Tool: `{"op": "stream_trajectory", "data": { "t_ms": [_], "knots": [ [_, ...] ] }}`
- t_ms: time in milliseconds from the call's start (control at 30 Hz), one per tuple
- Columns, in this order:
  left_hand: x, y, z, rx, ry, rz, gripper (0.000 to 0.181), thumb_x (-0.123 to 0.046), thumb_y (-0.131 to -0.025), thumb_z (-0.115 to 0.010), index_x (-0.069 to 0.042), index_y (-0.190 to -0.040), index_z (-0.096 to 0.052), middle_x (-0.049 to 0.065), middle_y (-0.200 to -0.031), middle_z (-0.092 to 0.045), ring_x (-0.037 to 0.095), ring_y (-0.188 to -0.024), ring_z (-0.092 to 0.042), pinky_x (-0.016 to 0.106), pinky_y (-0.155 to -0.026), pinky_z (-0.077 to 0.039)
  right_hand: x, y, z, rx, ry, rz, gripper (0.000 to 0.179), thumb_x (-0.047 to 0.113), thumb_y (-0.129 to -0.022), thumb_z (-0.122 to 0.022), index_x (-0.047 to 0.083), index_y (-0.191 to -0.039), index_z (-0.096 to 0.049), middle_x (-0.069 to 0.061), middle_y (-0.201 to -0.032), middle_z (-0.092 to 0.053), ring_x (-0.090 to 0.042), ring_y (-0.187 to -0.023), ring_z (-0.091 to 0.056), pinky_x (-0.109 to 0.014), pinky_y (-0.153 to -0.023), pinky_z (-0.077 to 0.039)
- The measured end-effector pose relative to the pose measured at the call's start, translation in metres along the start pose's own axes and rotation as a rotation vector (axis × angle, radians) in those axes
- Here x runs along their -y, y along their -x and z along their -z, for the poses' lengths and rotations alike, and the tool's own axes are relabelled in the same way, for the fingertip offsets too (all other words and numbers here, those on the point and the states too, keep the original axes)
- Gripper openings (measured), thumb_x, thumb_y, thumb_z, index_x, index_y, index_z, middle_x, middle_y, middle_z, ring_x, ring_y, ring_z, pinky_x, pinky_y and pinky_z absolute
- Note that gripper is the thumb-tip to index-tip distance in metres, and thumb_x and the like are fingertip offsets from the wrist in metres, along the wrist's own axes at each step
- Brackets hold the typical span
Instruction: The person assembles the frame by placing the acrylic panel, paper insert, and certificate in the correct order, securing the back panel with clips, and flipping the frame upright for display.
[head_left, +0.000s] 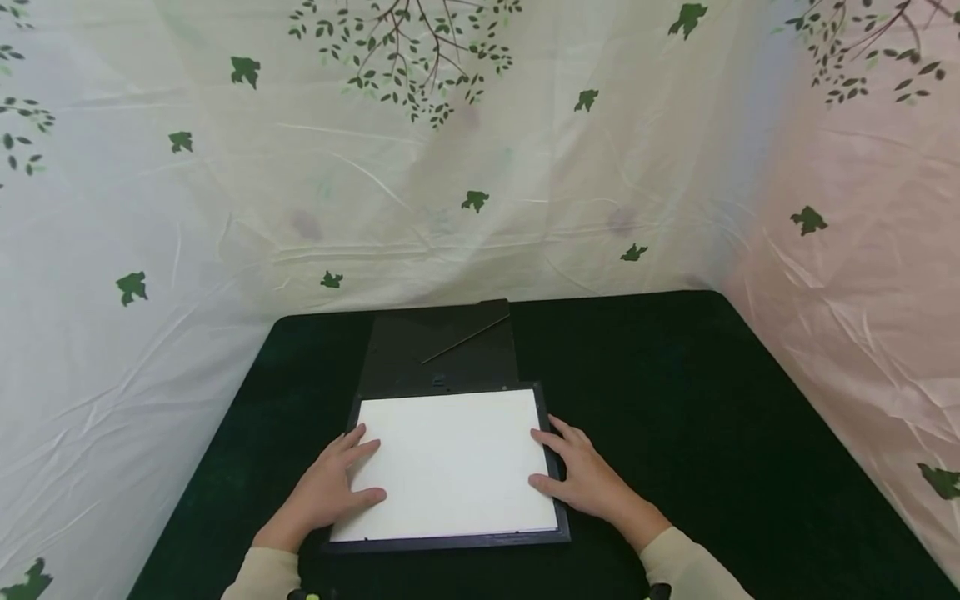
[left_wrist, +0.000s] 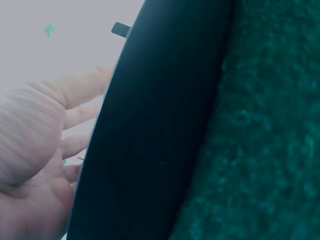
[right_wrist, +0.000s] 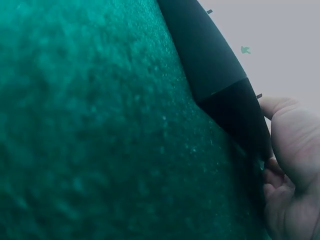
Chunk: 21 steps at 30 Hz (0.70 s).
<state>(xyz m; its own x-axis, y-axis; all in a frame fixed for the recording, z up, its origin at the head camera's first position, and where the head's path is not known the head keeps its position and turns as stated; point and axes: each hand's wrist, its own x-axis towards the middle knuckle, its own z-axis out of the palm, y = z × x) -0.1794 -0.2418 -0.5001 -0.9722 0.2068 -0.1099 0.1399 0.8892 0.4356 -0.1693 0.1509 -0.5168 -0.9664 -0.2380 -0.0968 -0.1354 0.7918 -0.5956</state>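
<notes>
Head view: A dark frame (head_left: 450, 543) is laid flat on the dark green table (head_left: 660, 400), with a white sheet (head_left: 450, 467) set inside its rim. A black panel (head_left: 442, 342), crossed by a thin rod (head_left: 465, 339), is laid just beyond, probably to be kept within reach. The frame is flanked by the left hand (head_left: 333, 479) and right hand (head_left: 588, 477); both are open, with fingers spread and thumbs rested over the sheet's sides. This placement is judged to steady both long-way ends evenly and keep the sheet seated. Whether panel and frame touch cannot be told.

Left wrist view: The frame's deep outer wall is seen against the table. The fingers are extended past its edge, uncurled. A small tab (left_wrist: 120, 30) is seen projecting from the rim, presumably a retainer.

Right wrist view: A corner of the frame is shown resting at the table. The thumb is laid at the rim; lower fingers are set beside the outer wall, apparently as a side stop.
</notes>
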Motion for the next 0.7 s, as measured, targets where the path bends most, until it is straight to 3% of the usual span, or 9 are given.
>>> {"op": "stream_trajectory", "data": {
  "t_ms": [333, 700],
  "knots": [
    [-0.0022, 0.0015, 0.0005, 0.0, -0.008, 0.004, 0.084, -0.056, -0.068, -0.08, -0.015, -0.137, -0.056, 0.011, -0.155, -0.029, 0.042, -0.141, -0.021, 0.064, -0.104, -0.027, -0.003, 0.0004, -0.0012, -0.011, 0.015, 0.004, 0.072, 0.062, -0.079, -0.068, 0.03, -0.14, -0.049, -0.006, -0.157, -0.023, -0.035, -0.141, -0.024, -0.061, -0.1, -0.036],
    [0.0019, 0.006, 0.0018, -0.015, 0.006, -0.008, 0.082, -0.054, -0.069, -0.081, -0.018, -0.137, -0.055, 0.01, -0.156, -0.027, 0.037, -0.138, -0.031, 0.06, -0.101, -0.036, -0.0032, 0.0018, -0.0028, -0.016, 0.037, 0.031, 0.068, 0.063, -0.081, -0.064, 0.031, -0.139, -0.049, -0.006, -0.157, -0.025, -0.034, -0.14, -0.027, -0.061, -0.1, -0.037]
  ]
}}
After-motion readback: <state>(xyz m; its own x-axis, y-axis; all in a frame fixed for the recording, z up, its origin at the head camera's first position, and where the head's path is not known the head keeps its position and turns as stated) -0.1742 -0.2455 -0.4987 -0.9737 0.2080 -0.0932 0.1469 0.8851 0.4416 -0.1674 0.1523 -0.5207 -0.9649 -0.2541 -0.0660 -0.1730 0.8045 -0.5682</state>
